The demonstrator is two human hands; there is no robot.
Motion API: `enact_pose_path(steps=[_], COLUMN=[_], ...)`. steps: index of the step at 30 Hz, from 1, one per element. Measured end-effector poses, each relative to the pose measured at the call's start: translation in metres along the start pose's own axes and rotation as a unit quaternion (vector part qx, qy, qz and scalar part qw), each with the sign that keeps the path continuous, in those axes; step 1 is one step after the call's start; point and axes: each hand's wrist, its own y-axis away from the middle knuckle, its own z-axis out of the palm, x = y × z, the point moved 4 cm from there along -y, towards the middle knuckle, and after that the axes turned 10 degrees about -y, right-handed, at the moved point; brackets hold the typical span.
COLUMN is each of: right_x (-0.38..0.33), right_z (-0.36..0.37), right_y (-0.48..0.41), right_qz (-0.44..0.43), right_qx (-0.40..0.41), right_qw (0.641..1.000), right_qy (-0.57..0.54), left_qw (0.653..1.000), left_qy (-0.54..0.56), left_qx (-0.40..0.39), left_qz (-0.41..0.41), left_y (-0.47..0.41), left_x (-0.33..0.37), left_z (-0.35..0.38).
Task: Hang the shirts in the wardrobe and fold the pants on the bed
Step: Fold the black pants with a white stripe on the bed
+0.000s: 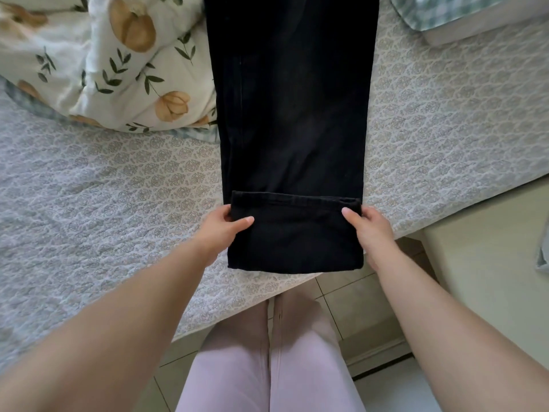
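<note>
Upper left: a floral quilt touches the edge of the black pants and may snag the cloth. The left hand pinches the turned-over flap's side, thumb on top. The pants lie along the frame's centre on the bed. The right hand pinches the opposite side in the same way. An uneven pull would likely skew the fold.

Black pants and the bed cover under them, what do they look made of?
The black pants look like denim or heavy cotton twill: matte, with a stitched hem and a stiff fold. The bed cover seems to be quilted cotton: matte, with a puckered, stitched floral pattern.
</note>
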Motion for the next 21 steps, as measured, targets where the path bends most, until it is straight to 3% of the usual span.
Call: enact_pose_path(steps=[5, 8, 10, 13, 15, 17, 21], right_x=[-0.006, -0.006, 0.000, 0.017, 0.028, 0.034, 0.019], right_z=[0.005, 0.006, -0.001, -0.011, -0.017, -0.019, -0.012], right_y=[0.000, -0.006, -0.006, 0.007, 0.018, 0.026, 0.026], right_qz=[-0.115, -0.116, -0.103, -0.103, -0.127, -0.149, -0.216], right_qx=[0.047, 0.052, 0.062, 0.038, 0.014, 0.005, 0.047], right_qw=[0.991, 0.986, 0.981, 0.976, 0.957, 0.937, 0.900], right_qy=[0.046, 0.112, 0.149, 0.190, 0.261, 0.316, 0.376], left_qw=[0.985, 0.983, 0.985, 0.987, 0.959, 0.922, 0.888], left_qy=[-0.120, -0.071, -0.062, -0.116, -0.254, -0.349, -0.371], left_qx=[0.115, 0.163, 0.153, 0.069, 0.040, 0.063, 0.071], left_qz=[0.042, 0.045, 0.048, 0.086, 0.120, 0.157, 0.264], left_y=[-0.001, 0.010, 0.023, 0.045, 0.048, 0.047, 0.050], left_x=[0.000, -0.007, -0.022, -0.045, -0.054, -0.049, -0.026], left_z=[0.002, 0.003, 0.006, 0.012, 0.011, 0.006, 0.006])
